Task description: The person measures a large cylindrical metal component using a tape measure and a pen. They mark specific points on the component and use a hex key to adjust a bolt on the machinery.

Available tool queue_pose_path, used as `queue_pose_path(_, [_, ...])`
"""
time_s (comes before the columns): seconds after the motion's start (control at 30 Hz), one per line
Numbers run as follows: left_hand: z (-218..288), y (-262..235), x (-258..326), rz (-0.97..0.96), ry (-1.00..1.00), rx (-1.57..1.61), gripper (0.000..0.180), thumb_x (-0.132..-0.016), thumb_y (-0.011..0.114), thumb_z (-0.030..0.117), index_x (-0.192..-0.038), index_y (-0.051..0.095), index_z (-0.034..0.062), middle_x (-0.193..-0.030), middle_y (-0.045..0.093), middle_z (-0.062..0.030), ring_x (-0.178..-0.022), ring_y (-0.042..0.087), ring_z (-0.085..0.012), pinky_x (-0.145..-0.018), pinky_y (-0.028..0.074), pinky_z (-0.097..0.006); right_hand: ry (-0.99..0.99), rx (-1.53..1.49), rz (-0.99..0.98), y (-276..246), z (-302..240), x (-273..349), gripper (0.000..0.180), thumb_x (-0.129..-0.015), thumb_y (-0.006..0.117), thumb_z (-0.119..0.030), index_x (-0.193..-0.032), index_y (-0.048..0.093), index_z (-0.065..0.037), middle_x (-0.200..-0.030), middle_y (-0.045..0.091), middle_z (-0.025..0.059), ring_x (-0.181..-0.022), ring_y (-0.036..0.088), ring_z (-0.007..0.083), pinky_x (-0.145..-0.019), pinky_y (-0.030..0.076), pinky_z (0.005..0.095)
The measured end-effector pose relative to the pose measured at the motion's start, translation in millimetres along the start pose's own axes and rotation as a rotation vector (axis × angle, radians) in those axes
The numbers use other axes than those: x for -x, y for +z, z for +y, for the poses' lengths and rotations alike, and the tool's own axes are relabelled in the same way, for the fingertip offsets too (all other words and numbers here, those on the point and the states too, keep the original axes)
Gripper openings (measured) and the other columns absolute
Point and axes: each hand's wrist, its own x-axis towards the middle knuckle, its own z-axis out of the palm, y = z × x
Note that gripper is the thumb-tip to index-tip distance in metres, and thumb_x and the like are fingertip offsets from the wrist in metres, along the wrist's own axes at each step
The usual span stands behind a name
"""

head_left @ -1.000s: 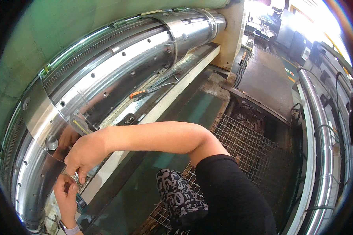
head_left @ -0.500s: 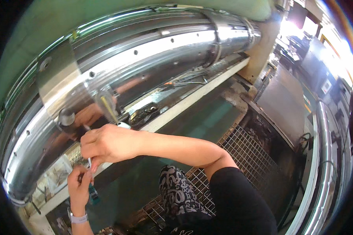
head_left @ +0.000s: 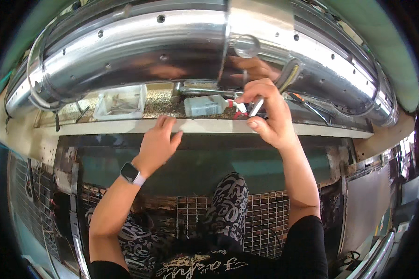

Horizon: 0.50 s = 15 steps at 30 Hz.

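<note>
My right hand (head_left: 271,111) is closed around a slim, pale metallic rod-like tool (head_left: 256,106), its exact kind unclear. It is just below a large polished metal cylinder (head_left: 125,53) with rows of small holes. My left hand (head_left: 157,143) is by the pale ledge (head_left: 200,125), thumb apart from the fingers, with nothing visible in it. On the cylinder above my right hand, a round metal piece (head_left: 246,46) stands out beside a yellow-striped strip (head_left: 289,74). A clear spray bottle (head_left: 205,106) with a red and white trigger lies between my hands, behind the ledge.
A white plastic bin (head_left: 121,103) with thin pieces in it sits in the trough on the left. Wrench-like tools (head_left: 314,109) lie in the trough on the right. A cable loop (head_left: 32,69) hangs around the cylinder's left end. Metal grating (head_left: 265,218) is underfoot.
The view has swung left and now faces the cylinder squarely. My hands, close together before, are now apart. The slim tool is in my right hand.
</note>
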Motion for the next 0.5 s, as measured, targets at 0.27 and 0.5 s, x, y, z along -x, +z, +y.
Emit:
queue_pose_path(0.27, [-67.2,44.2,4.3,-0.138,-0.181,-0.405,0.04,-0.085,0.055,0.027,-0.114,0.048,0.0011,-0.114,0.047,-0.018,-0.071,0.061,-0.0337,-0.06,0.051,-0.04,-0.184,0.122,0.01,-2.3,-23.8,-4.9,0.051,-0.073,0.067,-0.04,-0.101,0.051,-0.001,-0.086,0.054,0.0126,-0.072,0.052,0.0235,-0.064,0.044,0.0322])
queue_pose_path(0.5, [-76.7,54.8,-3.1,-0.193,-0.2,-0.42,0.042,-0.088,0.05,0.027,-0.12,0.044,0.0011,-0.111,0.05,-0.0183,-0.073,0.062,-0.0315,-0.06,0.052,-0.039,-0.12,0.004,0.082,-1.1,-21.8,-4.4,0.045,-0.081,0.06,-0.042,-0.096,0.05,-0.001,-0.083,0.054,0.0098,-0.068,0.049,0.0173,-0.056,0.039,0.025])
